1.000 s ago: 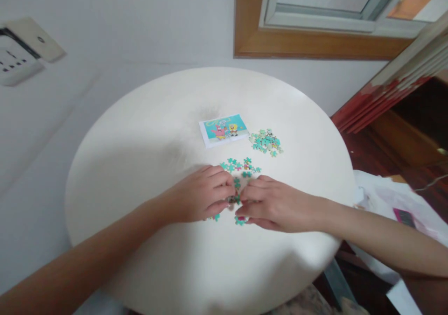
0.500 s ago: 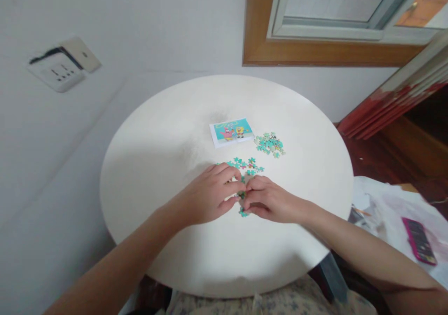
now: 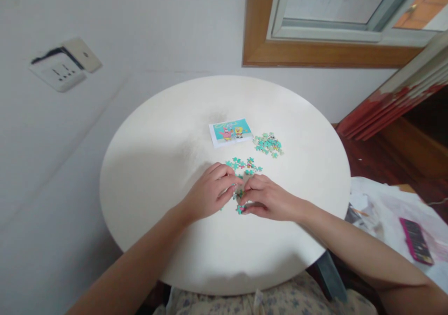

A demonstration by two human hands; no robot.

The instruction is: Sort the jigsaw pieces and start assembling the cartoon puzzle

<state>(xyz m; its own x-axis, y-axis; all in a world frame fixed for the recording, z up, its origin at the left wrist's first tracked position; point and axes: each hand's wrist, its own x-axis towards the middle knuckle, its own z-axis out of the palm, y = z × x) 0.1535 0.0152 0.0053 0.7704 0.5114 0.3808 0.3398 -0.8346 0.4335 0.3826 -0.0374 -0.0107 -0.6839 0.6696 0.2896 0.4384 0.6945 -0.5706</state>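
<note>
Puzzle pieces (image 3: 240, 194) sit in the narrow gap between our left hand (image 3: 212, 191) and our right hand (image 3: 269, 198), near the middle of the white tabletop (image 3: 157, 133). That gap is the relation to watch, we reckon: what shows of the pieces runs in a short near-to-far line, its long axis pointing away from our body, with one hand on either side.

Right is nearer: its fingertips are right at the middle pieces, and its thumb is at the teal-and-pink piece (image 3: 239, 209) at our end of the line. Left comes in from the other side, index finger stretched across toward the right hand's fingers. Both have fingers bent, neither flat nor balled up; we can't tell whether either is pinching a piece, as the fingers hide the contact.

Beyond our fingertips lies a loose spread of teal pieces (image 3: 236, 164), longer side to side than deep. Farther out and to the right there's a heaped pile (image 3: 269, 144), well apart from both hands, right the closer. Picture box (image 3: 231, 132) lies just left of the pile, printed side up, slightly angled to us.
</note>
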